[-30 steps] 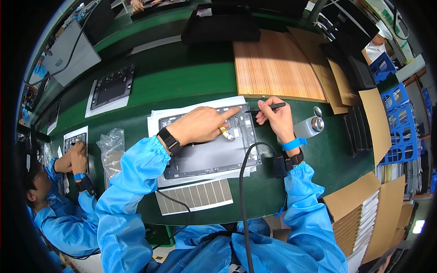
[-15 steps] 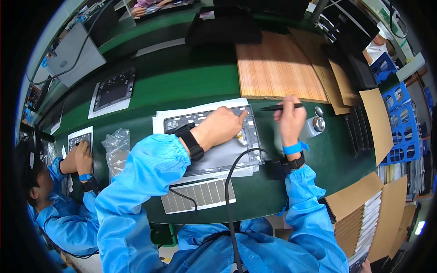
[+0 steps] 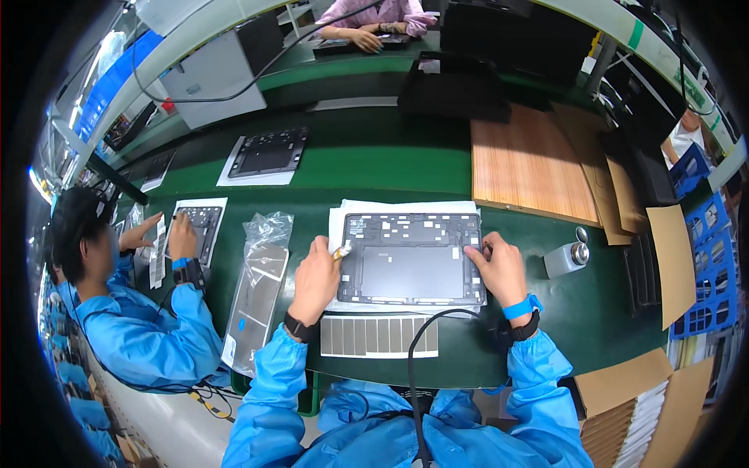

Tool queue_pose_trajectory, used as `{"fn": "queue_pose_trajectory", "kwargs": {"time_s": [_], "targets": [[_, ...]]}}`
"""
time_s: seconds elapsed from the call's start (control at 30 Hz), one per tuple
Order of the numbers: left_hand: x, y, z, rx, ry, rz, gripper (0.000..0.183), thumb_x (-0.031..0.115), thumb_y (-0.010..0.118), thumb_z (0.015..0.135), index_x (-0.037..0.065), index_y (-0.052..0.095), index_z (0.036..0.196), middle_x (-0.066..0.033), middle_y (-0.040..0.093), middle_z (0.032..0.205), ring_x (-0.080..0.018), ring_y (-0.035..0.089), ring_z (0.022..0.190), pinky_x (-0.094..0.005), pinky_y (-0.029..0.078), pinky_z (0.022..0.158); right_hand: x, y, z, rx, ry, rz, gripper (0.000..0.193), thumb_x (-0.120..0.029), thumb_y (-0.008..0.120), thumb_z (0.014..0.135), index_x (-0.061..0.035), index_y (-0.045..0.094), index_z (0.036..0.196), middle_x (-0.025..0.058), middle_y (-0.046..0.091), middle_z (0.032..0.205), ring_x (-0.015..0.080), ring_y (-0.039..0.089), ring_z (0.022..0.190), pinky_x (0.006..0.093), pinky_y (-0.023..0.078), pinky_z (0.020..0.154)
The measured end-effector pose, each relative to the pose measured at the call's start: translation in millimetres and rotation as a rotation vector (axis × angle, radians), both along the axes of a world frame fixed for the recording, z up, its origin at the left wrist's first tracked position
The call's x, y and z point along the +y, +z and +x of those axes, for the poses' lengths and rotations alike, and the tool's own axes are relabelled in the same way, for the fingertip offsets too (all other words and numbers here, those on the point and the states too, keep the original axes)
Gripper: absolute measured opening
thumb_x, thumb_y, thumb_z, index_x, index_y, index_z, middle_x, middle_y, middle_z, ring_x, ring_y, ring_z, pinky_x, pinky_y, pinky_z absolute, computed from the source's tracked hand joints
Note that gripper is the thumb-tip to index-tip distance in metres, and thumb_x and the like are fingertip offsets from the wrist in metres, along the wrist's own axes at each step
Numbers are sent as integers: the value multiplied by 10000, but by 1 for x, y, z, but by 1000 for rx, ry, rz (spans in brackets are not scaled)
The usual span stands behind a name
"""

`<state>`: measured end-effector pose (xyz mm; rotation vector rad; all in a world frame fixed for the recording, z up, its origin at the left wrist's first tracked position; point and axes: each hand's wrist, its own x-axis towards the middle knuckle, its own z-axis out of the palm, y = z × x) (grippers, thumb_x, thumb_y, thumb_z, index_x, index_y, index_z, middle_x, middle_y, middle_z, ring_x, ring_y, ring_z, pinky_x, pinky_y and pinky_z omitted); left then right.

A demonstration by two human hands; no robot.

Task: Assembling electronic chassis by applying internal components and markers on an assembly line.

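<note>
1. Nearest, a black cable (image 3: 411,374) rises from the lower edge and arcs over the green table (image 3: 601,316) toward the right wrist; it crosses the right end of the strip sheet (image 3: 363,337) and curves close along the near edge of the panel (image 3: 413,271).
2. The strip sheet lies flat between the body and the panel; at lower right, a carton (image 3: 624,382) stands open, packed with brown and white layers.
3. The panel, dark grey, lies flat on white paper (image 3: 421,207), between the two hands.
4. The left hand (image 3: 314,277) is at the panel's left edge, fingers loosely bent, a small white-and-yellow piece at its thumb side; whether it grips the edge I cannot tell.
5. The right hand (image 3: 502,269) is half curled at the right edge, thumb lying on the rim; whether the fingers close beneath, or hold anything else, I cannot tell.
6. Left of the left hand lies a clear bag (image 3: 265,292) with a grey sheet inside; right of the right hand stands a bottle (image 3: 563,261), well apart from it.
7. Farther left, a co-worker's hand (image 3: 183,236) is over a second panel (image 3: 207,225).
8. Beyond, a wood board (image 3: 534,168) limits the space behind and to the right; a third panel (image 3: 269,152) lies far left; past them sits a black tray (image 3: 452,90).
</note>
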<state>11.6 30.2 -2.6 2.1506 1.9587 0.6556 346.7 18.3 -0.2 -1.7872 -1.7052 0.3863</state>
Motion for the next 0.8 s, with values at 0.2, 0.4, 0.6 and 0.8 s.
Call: {"fn": "queue_pose_trajectory", "kwargs": {"time_s": [0.2, 0.4, 0.6, 0.8], "targets": [[6, 2, 16, 100, -1, 92, 215, 162, 576, 961, 9, 424, 955, -233, 620, 874, -464, 619, 727, -554, 461, 613, -6, 2, -9, 67, -75, 56, 405, -330, 772, 830, 2, 587, 968, 141, 629, 663, 331, 653, 641, 435, 485, 571], [34, 22, 5, -408, -59, 90, 364, 172, 580, 957, -38, 457, 1227, -243, 644, 765, -368, 664, 708, -459, 478, 612, 2, -4, -7, 310, -58, 143, 390, -303, 755, 861, 17, 577, 993, 100, 567, 638, 244, 548, 563, 365, 449, 550], [121, 39, -24, -653, -179, -173, 315, 255, 556, 1000, -56, 602, 990, -72, 562, 707, -100, 487, 686, -313, 428, 624, 10, -10, -12, 471, -60, 87, 346, -320, 681, 919, 18, 617, 967, 104, 578, 639, 238, 546, 561, 361, 441, 556], [95, 16, -29, -46, -299, 178, 177, 130, 580, 931, -6, 603, 1042, -206, 602, 1008, -447, 599, 906, -490, 472, 748, 1, -16, -8, 252, 66, -15, 341, -314, 729, 852, 4, 636, 934, 131, 614, 656, 320, 631, 647, 409, 477, 600]]}}
